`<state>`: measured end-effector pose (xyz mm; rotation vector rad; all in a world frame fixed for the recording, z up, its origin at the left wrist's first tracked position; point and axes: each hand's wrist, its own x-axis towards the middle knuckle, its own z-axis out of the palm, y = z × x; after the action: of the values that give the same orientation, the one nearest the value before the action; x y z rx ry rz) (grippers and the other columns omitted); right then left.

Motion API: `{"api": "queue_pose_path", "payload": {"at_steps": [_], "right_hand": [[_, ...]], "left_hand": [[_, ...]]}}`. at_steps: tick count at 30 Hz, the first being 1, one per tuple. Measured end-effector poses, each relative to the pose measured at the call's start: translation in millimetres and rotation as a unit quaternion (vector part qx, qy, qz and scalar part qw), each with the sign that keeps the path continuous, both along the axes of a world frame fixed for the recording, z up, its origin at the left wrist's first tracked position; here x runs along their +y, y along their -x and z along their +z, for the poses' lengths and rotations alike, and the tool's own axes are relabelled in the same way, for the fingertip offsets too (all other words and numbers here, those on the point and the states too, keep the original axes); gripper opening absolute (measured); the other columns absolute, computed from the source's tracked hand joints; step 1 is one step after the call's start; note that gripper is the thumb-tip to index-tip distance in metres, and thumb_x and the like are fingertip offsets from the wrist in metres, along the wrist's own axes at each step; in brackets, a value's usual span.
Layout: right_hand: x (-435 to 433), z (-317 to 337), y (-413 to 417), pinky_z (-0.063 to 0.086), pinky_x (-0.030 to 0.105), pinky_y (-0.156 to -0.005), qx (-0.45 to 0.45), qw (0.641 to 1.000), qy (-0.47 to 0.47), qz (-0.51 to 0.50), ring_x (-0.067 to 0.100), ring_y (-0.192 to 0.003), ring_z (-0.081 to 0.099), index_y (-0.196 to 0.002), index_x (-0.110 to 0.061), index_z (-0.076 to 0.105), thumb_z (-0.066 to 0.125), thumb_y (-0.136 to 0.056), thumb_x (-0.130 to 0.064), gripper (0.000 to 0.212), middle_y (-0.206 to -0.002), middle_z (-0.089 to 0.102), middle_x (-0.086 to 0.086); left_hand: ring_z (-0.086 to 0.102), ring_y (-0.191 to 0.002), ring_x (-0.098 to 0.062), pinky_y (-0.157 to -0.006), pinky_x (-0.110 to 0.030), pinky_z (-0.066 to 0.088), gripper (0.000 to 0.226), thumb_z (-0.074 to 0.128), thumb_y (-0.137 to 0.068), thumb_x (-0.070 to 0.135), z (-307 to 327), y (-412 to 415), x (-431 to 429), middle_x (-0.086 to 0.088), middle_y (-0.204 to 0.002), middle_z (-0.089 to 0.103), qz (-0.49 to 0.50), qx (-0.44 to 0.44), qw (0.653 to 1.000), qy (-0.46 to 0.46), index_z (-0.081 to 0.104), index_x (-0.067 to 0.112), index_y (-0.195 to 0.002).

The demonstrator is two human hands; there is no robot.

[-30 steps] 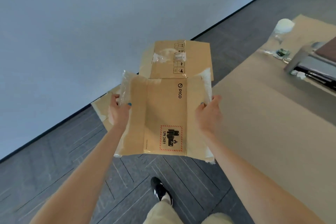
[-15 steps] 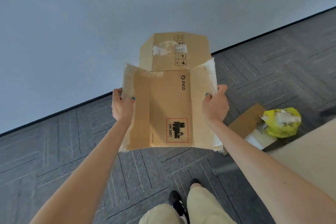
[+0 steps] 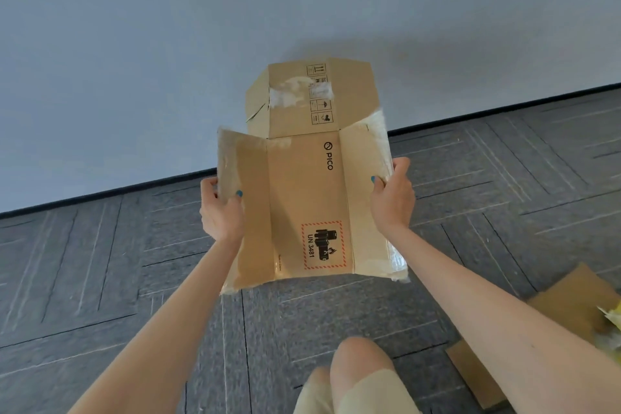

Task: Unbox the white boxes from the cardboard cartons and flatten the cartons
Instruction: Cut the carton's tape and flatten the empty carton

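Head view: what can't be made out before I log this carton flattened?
Back face of the carton: turned away from the head camera.
Fingers of left hand and right hand: behind the carton; only thumbs show.
Part of floor cardboard: behind the right forearm.
The yellow item: cut by right edge, blurred.
No white boxes in view.

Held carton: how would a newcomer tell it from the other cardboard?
Before the pale wall, left hand and right hand grip the flattened carton by its side flaps. Unlike the plain cardboard on the floor, lower right, it bears a PICO logo and red-bordered UN 3481 label.
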<state>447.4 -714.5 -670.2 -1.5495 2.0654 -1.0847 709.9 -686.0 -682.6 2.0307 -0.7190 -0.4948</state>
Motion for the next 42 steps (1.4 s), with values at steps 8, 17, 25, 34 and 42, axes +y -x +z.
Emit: {"api": "queue_pose_path", "payload": {"at_steps": [8, 17, 25, 34, 42], "right_hand": [[-84.2, -184.4, -31.3, 0.049, 0.038, -0.063, 0.015, 0.998, -0.015, 0.058, 0.027, -0.081, 0.063, -0.113, -0.009, 0.038, 0.052, -0.093, -0.001, 0.026, -0.095, 0.064, 0.012], [-130.1, -308.9, -64.7, 0.041, 0.034, -0.060, 0.018, 0.995, -0.023, 0.094, 0.021, -0.074, 0.054, -0.110, -0.009, 0.038, 0.048, -0.094, 0.000, 0.020, -0.090, 0.059, 0.007], [-139.1, -394.7, -51.5, 0.037, 0.036, -0.059, 0.050, 0.983, -0.130, 0.116, 0.023, -0.075, 0.051, -0.114, -0.006, 0.036, 0.048, -0.096, -0.001, 0.022, -0.088, 0.053, 0.007], [-170.1, -442.1, -33.3, 0.036, 0.033, -0.060, 0.022, 0.974, -0.198, 0.104, 0.025, -0.080, 0.051, -0.113, -0.004, 0.043, 0.050, -0.096, -0.004, 0.019, -0.104, 0.059, 0.017], [-199.1, -476.4, -29.1, 0.051, 0.046, -0.075, -0.029, 0.958, -0.277, 0.063, 0.037, -0.094, 0.059, -0.110, -0.005, 0.042, 0.055, -0.092, -0.010, 0.022, -0.108, 0.059, 0.018]], "left_hand": [[0.061, -0.090, -0.027, -0.079, -0.044, 0.052, 0.032, 0.064, -0.089, 0.007, -174.9, -26.5, -59.2, 0.001, -0.103, 0.063, 0.042, -0.023, 0.999, 0.021, 0.053, 0.020, -0.117], [0.063, -0.092, -0.028, -0.079, -0.047, 0.053, 0.033, 0.065, -0.086, 0.010, -296.4, -76.3, -92.1, 0.000, -0.107, 0.065, 0.043, -0.011, 0.999, -0.005, 0.053, 0.022, -0.115], [0.065, -0.094, -0.029, -0.082, -0.053, 0.055, 0.032, 0.068, -0.086, 0.013, -386.2, -77.8, -103.2, -0.003, -0.113, 0.067, 0.016, 0.022, 0.996, -0.087, 0.049, 0.029, -0.107], [0.060, -0.097, -0.030, -0.084, -0.048, 0.052, 0.038, 0.069, -0.090, 0.015, -440.0, -79.3, -122.5, -0.006, -0.118, 0.062, 0.022, 0.058, 0.990, -0.126, 0.053, 0.014, -0.124], [0.054, -0.101, -0.030, -0.084, -0.045, 0.049, 0.040, 0.070, -0.091, 0.022, -457.5, -119.2, -132.4, -0.012, -0.118, 0.053, -0.053, 0.073, 0.968, -0.235, 0.048, 0.006, -0.122]]}}
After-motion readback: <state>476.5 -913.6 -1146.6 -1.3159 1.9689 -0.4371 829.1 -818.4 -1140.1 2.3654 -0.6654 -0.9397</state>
